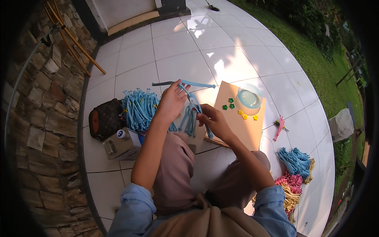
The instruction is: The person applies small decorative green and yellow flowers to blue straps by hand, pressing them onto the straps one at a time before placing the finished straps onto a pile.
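Observation:
My left hand [173, 103] is raised over my lap, its fingers closed on a light blue fabric strip [203, 84] that sticks out to both sides and has a dark grey part at its left. A loop of the strip runs down to my right hand [215, 120], whose thumb and fingers pinch it. Below and between the hands hang several blue strands [190, 124]; I cannot tell how they join the strip. Left of my left hand lies a big heap of knotted blue cords [140, 108]. A tan board [225, 93] lies just beyond my right hand.
On the board are a clear bowl [249, 97], green flower pieces [231, 100] and yellow ones [244, 116]. A brown patterned bag [108, 118] and a metal can [122, 145] stand left. Pink strands [279, 128], blue bundles [296, 162] and beige bundles [291, 196] lie right.

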### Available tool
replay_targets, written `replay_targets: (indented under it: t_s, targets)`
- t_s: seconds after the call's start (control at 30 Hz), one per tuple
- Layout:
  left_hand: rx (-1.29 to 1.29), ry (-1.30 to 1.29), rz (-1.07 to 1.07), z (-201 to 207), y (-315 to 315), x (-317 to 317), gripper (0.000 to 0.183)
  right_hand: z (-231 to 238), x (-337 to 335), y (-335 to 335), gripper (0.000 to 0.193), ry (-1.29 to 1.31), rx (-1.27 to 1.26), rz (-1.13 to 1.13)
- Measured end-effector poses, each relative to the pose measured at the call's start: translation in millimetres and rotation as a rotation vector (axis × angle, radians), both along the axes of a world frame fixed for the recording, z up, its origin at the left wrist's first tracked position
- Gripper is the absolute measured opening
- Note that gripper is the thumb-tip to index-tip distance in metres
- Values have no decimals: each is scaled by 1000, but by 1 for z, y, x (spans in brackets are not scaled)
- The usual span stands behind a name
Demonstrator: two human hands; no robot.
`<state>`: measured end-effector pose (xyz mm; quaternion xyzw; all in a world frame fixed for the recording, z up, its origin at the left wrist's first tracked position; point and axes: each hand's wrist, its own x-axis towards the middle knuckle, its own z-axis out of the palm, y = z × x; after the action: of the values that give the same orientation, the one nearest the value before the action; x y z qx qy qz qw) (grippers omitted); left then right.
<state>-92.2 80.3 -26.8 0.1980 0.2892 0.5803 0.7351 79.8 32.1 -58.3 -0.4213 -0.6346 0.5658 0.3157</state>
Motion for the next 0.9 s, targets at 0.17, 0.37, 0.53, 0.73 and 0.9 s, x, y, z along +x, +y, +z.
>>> replay_targets:
  t_s: [0.17, 0.37, 0.53, 0.73, 0.9]
  targets:
    - [-76, 352, 21, -8, -20, -32, 68, 26, 10, 3, 24, 157, -133, -76]
    - [1207, 1975, -11, 21, -38, 9, 61, 29, 19, 4, 22, -138, 2, 20]
    - [1139, 1765, -262, 11, -43, 8, 27, 65, 36, -17, 18, -381, 249, -8]
    - [1026, 1567, -206, 21, -50, 26, 19, 83, 86, -37, 41, -184, 631, -288]
    - [929, 1284, -272, 23, -55, 34, 26, 74, 85, -42, 51, 540, 477, -383]
